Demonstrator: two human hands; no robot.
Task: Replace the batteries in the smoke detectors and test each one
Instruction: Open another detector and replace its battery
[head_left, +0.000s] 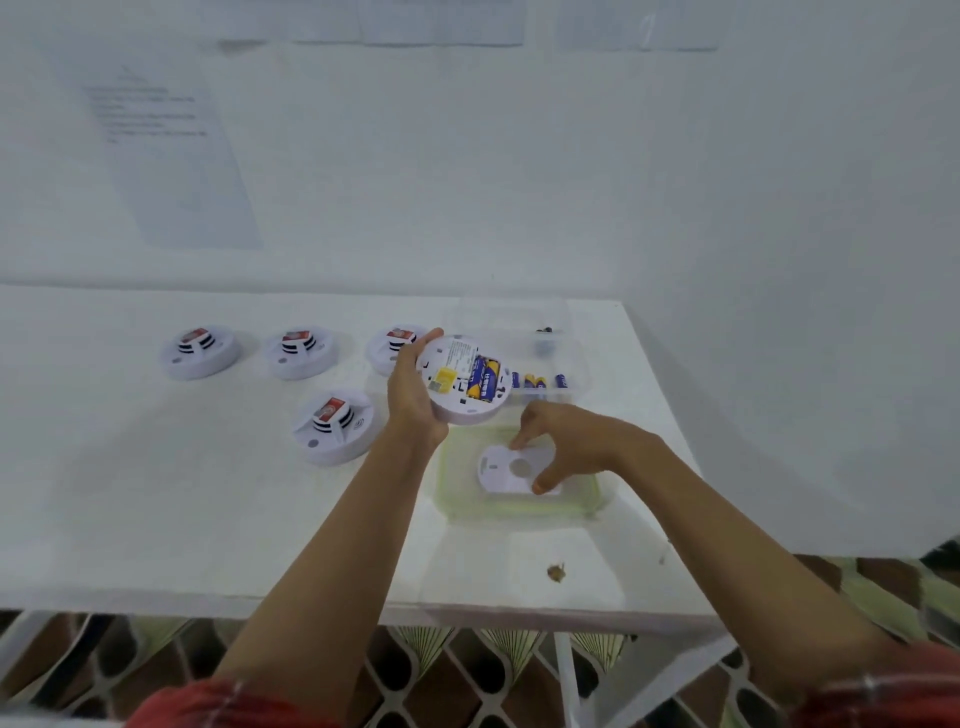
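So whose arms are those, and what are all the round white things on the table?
Those are a person's own arms. The camera sits on their head and looks down, so you see what they see. There is only this one picture.

The left hand holds a smoke detector turned over, so you can see the blue and yellow batteries in its back. The right hand reaches into a shallow tray with a greenish rim and pinches a round white cover by its edges.

On the white table sit four more smoke detectors, three in a row and one nearer. Behind the hands is a clear box with loose batteries in it.
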